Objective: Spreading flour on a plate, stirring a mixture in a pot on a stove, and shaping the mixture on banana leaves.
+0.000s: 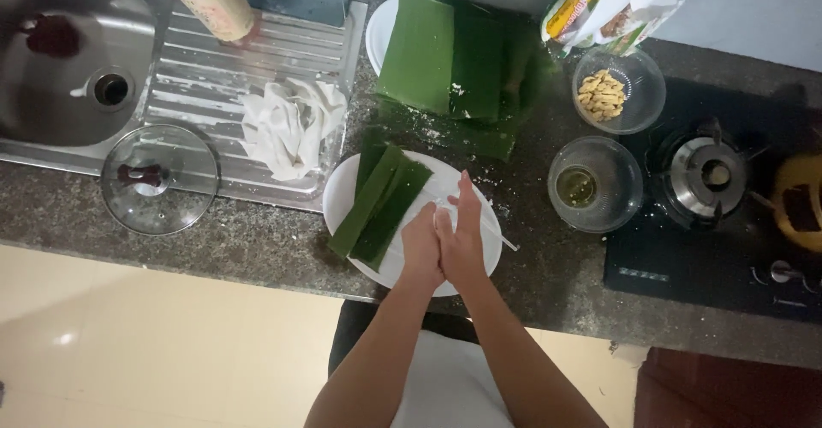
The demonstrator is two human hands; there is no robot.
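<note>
My left hand (421,246) and my right hand (463,235) are pressed together, palm against palm, above the right half of a white plate (342,197). Something pale sits between the palms; I cannot tell what it is. Folded strips of green banana leaf (381,204) lie across the left half of the plate. A thin white stick (501,235) rests on the plate's right edge, just beyond my right hand.
A stack of large banana leaves (454,60) lies behind the plate. To the right stand a glass bowl of oil (594,185), a bowl of nuts (618,90), a packet (599,13) and a gas stove (711,175). On the left: sink (51,68), glass lid (159,180), white cloth (291,128).
</note>
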